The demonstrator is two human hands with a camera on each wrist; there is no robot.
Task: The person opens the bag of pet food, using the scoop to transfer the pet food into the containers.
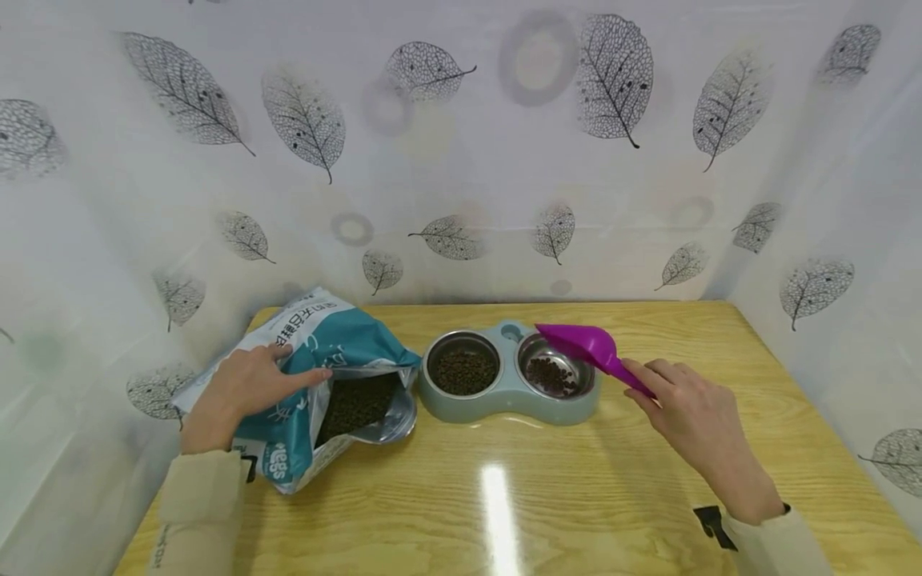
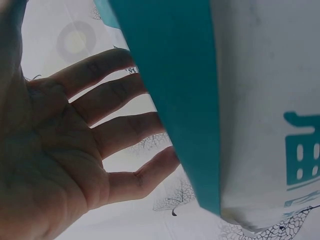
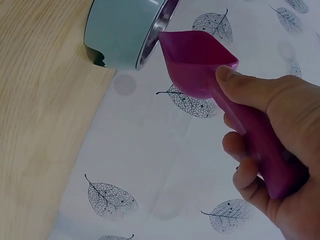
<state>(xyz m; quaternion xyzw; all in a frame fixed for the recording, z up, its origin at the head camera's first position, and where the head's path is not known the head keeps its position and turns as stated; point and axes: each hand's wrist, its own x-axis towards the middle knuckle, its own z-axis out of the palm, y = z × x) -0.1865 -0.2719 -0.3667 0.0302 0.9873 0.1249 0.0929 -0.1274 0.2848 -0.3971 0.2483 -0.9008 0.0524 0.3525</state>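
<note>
Teal-and-white, silver-lined bag point(image 1: 353, 332) of brown kibble point(image 1: 356, 404) slumps open on the wood-grain tabletop point(image 1: 432, 496), left grip point(image 1: 252, 380) resting straight-fingered against it. Then a pale-green double feeder point(image 1: 468, 408), kibble in both round steel bowls point(image 1: 580, 371). Right grip point(image 1: 691, 412) is wrapped round a magenta plastic scoop point(image 1: 592, 346) over the right bowl.

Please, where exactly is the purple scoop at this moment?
In the head view, the purple scoop is right of centre, held by the right hand, its wide end above the right metal bowl of the blue-green feeder.
</note>
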